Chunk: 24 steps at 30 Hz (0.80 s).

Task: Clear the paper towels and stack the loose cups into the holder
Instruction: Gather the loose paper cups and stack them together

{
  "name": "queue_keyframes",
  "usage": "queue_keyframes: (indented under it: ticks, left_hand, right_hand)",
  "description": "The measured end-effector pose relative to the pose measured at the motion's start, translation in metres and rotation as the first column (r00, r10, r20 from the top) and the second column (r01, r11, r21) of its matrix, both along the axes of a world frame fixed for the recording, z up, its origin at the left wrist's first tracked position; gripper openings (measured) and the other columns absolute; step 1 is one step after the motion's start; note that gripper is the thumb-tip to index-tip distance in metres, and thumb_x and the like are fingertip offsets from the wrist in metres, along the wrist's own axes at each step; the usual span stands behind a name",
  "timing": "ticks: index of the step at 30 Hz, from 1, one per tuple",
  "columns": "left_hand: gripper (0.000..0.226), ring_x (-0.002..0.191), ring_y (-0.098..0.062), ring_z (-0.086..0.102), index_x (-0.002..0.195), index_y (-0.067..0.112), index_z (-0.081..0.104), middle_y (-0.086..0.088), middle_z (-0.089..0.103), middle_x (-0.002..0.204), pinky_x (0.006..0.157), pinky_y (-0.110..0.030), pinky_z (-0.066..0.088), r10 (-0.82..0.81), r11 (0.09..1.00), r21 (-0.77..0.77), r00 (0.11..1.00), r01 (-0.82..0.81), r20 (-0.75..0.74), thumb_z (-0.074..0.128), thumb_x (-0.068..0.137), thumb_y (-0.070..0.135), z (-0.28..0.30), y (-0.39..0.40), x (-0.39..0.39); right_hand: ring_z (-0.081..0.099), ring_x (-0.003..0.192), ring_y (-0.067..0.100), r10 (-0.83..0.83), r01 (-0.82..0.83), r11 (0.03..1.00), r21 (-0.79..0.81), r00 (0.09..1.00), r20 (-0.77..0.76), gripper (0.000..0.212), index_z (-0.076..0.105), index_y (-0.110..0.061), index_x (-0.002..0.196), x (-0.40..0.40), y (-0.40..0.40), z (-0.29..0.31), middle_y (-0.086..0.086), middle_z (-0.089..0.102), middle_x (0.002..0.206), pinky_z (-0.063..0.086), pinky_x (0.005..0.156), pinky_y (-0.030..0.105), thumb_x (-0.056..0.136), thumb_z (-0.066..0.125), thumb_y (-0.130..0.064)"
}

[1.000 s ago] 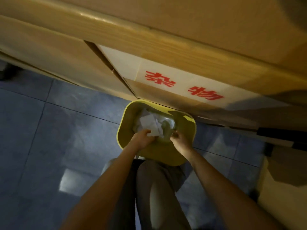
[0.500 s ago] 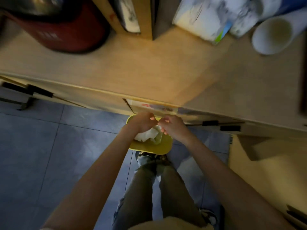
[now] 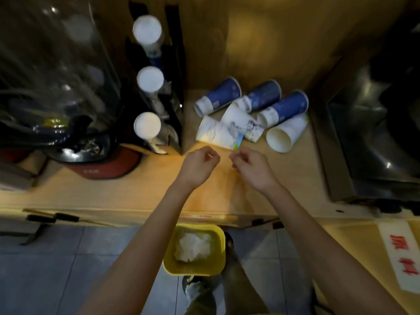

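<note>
Several loose paper cups (image 3: 247, 114), blue and white, lie on their sides in a heap on the wooden counter (image 3: 136, 189). A black cup holder (image 3: 159, 87) stands to their left with three white cup stacks (image 3: 147, 125) in it. My left hand (image 3: 200, 165) and my right hand (image 3: 252, 167) hover over the counter just in front of the nearest cup, fingers loosely curled, holding nothing. Crumpled paper towels (image 3: 193, 246) lie in the yellow bin (image 3: 172, 267) on the floor below the counter edge.
A red-based blender with a black lid (image 3: 91, 155) stands at the left. A dark metal appliance (image 3: 375, 133) fills the right side. Cabinet doors with red labels (image 3: 402, 255) sit below the counter, and my legs and shoe (image 3: 197, 292) are by the bin.
Both hands rose from the yellow bin, leaving the paper towels in it, and now hover over the counter. The view lifted from the bin to the counter top.
</note>
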<state>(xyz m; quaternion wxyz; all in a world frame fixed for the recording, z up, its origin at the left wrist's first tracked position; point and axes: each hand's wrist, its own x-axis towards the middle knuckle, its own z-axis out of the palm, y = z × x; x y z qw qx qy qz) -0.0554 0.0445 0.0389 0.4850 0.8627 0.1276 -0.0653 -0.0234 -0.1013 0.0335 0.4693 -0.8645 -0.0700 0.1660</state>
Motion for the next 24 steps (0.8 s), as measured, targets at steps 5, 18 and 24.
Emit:
queue_keyframes:
  ticks: [5, 18, 24]
  left_hand:
    - [0.038, 0.091, -0.016, 0.053, 0.118, 0.010, 0.049, -0.005, 0.057, 0.100, 0.076, -0.026, 0.041, 0.207, 0.978, -0.052, 0.967, -0.201, 0.151, 0.061, 0.084, 0.023, -0.002, -0.020, 0.040]
    - [0.070, 0.124, -0.030, 0.045, 0.132, 0.007, 0.034, -0.013, 0.045, 0.136, 0.103, -0.045, 0.036, 0.490, 0.443, -0.444, 0.625, -0.779, -0.608, 0.066, 0.078, 0.038, -0.058, -0.029, 0.101]
    - [0.047, 0.113, -0.026, 0.051, 0.115, 0.016, 0.048, -0.008, 0.054, 0.117, 0.099, -0.040, 0.039, 0.511, 0.450, -0.438, 0.626, -0.778, -0.588, 0.066, 0.078, 0.040, -0.065, -0.029, 0.117]
  right_hand:
    - [0.055, 0.088, 0.015, -0.103, 0.100, 0.995, 0.021, 0.979, 0.175, 0.020, 0.056, -0.012, 0.109, 0.047, -0.016, 0.002, 0.004, 0.062, 0.097, 0.044, 0.079, 0.029, 0.090, 0.050, -0.013]
    - [0.006, 0.144, 0.030, 0.237, -0.151, 0.884, -0.443, 0.961, 0.145, 0.081, 0.010, -0.009, 0.145, 0.157, -0.024, -0.073, 0.015, 0.016, 0.155, 0.009, 0.120, 0.042, 0.082, 0.061, -0.008]
    - [0.022, 0.139, 0.030, 0.228, -0.165, 0.894, -0.417, 0.968, 0.105, 0.074, 0.020, -0.007, 0.142, 0.155, -0.020, -0.083, 0.018, 0.030, 0.148, 0.017, 0.114, 0.036, 0.081, 0.062, -0.017]
